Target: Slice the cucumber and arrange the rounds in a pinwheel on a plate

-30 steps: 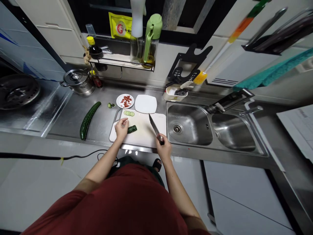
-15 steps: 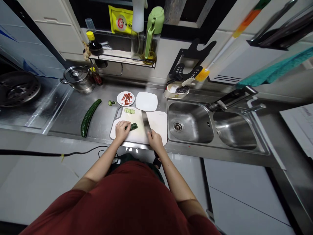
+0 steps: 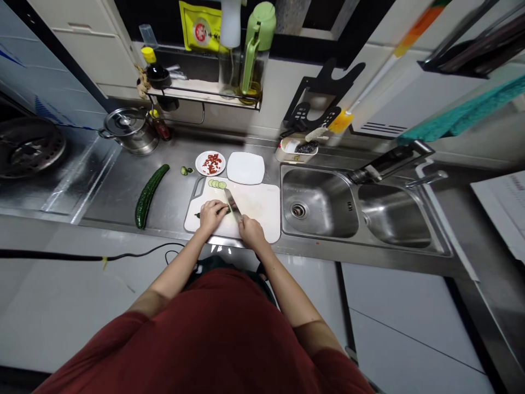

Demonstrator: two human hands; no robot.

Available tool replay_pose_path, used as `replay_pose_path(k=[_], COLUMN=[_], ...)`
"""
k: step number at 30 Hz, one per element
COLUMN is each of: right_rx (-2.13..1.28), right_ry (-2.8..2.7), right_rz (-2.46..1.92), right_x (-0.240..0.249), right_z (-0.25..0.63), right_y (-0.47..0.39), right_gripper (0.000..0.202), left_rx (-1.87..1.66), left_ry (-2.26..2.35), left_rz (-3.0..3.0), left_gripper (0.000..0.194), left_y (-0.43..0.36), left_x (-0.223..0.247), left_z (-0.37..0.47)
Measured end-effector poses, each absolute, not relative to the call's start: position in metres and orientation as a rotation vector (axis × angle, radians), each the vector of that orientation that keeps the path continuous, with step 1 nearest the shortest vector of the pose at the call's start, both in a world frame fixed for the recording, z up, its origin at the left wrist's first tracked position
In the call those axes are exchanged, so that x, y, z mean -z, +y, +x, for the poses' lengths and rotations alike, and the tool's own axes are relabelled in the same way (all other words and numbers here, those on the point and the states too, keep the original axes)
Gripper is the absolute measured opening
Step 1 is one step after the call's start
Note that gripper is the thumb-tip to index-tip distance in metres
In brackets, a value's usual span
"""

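My left hand (image 3: pixel 212 214) is closed over a piece of cucumber (image 3: pixel 197 215) on the white cutting board (image 3: pixel 262 205). Most of that piece is hidden under the fingers, with dark green skin showing at both ends. In my right hand (image 3: pixel 251 230) is a kitchen knife (image 3: pixel 233 204), gripped by its handle. The blade slants up and left, close by the cucumber's right end and my left fingertips; whether it touches the cucumber I cannot tell. A short row of pale cucumber slices (image 3: pixel 217 184) lies near the board's top left.
A whole cucumber (image 3: pixel 150 197) and small cut ends (image 3: pixel 185 171) lie left of the board. Behind it stand a plate of chopped red pieces (image 3: pixel 210 163) and a white square plate (image 3: pixel 245 167). The sink (image 3: pixel 320 202) is at the right, a lidded pot (image 3: pixel 130 131) at back left.
My right hand has brought the knife left, up to the cucumber piece. My left hand has shifted slightly right and now covers more of the piece.
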State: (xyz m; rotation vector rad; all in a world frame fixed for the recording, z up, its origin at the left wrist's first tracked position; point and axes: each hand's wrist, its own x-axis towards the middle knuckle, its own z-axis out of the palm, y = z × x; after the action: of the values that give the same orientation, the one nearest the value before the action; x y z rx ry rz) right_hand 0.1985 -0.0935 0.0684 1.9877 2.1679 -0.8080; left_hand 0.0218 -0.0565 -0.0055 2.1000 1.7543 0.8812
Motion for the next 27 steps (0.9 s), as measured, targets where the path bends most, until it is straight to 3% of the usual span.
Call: replay_pose_path(k=[27], right_rx=[0.799], right_ry=[2.163], right_rz=[1.930], right_x=[-0.0684], right_z=[0.1926], right_y=[-0.0916], right_gripper=[0.027], left_rx=[-0.880], left_ry=[1.737], left_rz=[2.092], left_gripper=[0.025], left_y=[-0.0579], left_x=[0.0137], left_z=[0.0230])
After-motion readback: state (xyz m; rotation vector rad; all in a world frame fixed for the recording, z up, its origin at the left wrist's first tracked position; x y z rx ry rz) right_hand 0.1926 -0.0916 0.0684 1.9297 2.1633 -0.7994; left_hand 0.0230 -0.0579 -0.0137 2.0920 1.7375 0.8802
